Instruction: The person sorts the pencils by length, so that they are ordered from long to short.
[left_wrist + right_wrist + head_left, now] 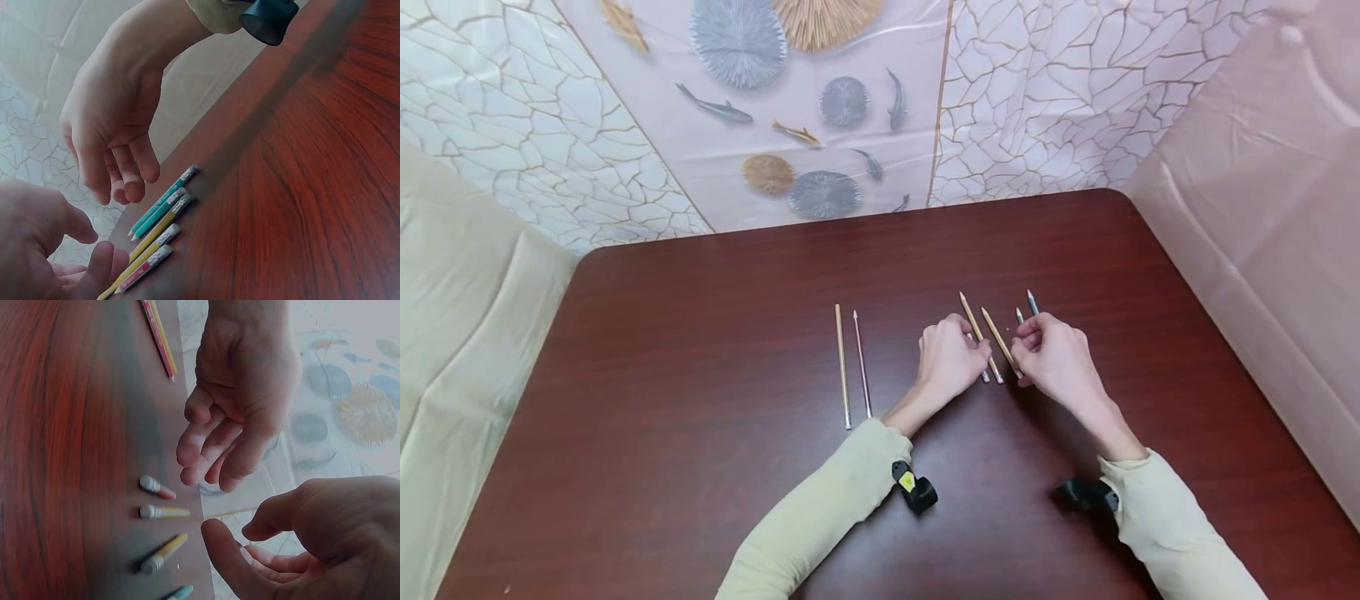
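Observation:
In the head view, my left hand (951, 357) hovers over a yellow pencil (971, 312) and a mostly covered red pencil (142, 273). Its thumb and fingers are slightly apart in the wrist views, with nothing between them. My right hand (1062, 360) hangs above two teal pencils (1032, 302), hiding most of them, its fingers loosely bent and holding nothing. Between the hands a second yellow pencil (997, 335) lies slanted on the table. The left wrist view has these pencils side by side, eraser ends toward the person.
Left of the hands, another yellow pencil (842, 367) and a dark red pencil (861, 364) lie nearly parallel on the brown table (700, 375). A patterned cloth (820, 150) hangs behind the table's far edge. Pale padded surfaces (1247, 225) border both sides.

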`<state>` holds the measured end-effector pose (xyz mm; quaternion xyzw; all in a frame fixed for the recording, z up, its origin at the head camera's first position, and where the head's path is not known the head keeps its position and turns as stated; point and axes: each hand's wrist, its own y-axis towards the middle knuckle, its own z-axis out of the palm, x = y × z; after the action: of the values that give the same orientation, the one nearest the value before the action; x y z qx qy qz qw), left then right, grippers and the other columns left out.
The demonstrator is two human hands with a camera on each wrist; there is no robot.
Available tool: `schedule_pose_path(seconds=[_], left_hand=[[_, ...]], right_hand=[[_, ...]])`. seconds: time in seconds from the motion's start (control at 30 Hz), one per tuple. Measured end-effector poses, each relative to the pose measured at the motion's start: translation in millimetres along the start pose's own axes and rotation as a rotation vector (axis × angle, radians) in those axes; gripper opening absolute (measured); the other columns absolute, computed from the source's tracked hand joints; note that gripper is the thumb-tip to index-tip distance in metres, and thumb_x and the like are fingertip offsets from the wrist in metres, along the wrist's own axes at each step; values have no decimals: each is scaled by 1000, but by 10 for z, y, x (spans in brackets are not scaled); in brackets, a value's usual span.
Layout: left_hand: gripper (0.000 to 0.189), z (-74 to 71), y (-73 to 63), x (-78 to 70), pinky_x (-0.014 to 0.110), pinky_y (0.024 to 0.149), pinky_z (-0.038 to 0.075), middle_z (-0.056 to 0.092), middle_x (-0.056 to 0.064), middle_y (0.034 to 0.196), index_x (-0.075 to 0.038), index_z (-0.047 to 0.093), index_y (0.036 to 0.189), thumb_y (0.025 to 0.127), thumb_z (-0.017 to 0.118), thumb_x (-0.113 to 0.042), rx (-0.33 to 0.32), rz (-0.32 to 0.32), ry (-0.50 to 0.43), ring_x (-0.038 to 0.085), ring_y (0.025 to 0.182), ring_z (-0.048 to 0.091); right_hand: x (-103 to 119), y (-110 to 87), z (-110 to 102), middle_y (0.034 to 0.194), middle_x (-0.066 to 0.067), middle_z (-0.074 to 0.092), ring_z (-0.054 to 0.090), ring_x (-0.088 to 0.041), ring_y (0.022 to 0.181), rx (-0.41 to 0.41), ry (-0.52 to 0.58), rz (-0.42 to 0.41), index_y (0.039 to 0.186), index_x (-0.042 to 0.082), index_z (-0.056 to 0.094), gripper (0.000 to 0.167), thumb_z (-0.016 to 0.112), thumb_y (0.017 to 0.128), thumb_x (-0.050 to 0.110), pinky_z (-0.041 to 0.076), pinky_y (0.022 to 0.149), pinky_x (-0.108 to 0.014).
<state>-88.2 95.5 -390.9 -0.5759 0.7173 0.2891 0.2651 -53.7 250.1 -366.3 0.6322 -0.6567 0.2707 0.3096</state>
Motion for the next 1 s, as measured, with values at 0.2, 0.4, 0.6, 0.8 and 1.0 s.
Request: schedule_pose_path(seconds=[0.2, 0.4, 0.6, 0.8, 1.0], left_hand=[[23, 91, 20, -14, 34, 73, 53, 71, -5, 71, -3, 71, 93, 81, 77, -22, -7, 0, 12, 21, 80, 71], [18, 156, 36, -14, 39, 68, 52, 63, -3, 61, -6, 68, 78, 80, 78, -21, -9, 13, 22, 27, 71, 69], [30, 201, 57, -28, 41, 64, 50, 48, -5, 52, -12, 54, 61, 78, 79, -20, -9, 19, 42, 27, 60, 62], [37, 241, 82, -77, 41, 65, 53, 49, -4, 51, -16, 49, 56, 79, 78, -19, 10, 17, 70, 27, 61, 64], [39, 278, 115, -115, 41, 62, 53, 47, -2, 52, -16, 47, 54, 80, 77, -18, 38, 5, 88, 24, 58, 59]], right_hand=[[-84, -7, -98, 77, -15, 69, 68, -24, 49, -12, -21, 9, 99, -7, 58, 17, 55, 85, 2, 53, 46, -28], [-162, -7, -160, 76, -16, 69, 68, -25, 49, -11, -17, 30, 100, -8, 58, 17, 57, 88, 3, 53, 45, -29], [-240, 1, -203, 78, -18, 69, 66, -19, 47, -17, -40, 33, 100, -9, 57, 17, 59, 89, 4, 52, 45, -28], [-328, 31, -252, 79, -19, 69, 66, -19, 47, -26, -53, 51, 101, -10, 57, 20, 59, 88, 4, 53, 44, -29], [-423, 74, -297, 77, -15, 70, 64, -14, 45, -45, -120, 51, 100, -7, 58, 20, 63, 87, 7, 51, 51, -26]])
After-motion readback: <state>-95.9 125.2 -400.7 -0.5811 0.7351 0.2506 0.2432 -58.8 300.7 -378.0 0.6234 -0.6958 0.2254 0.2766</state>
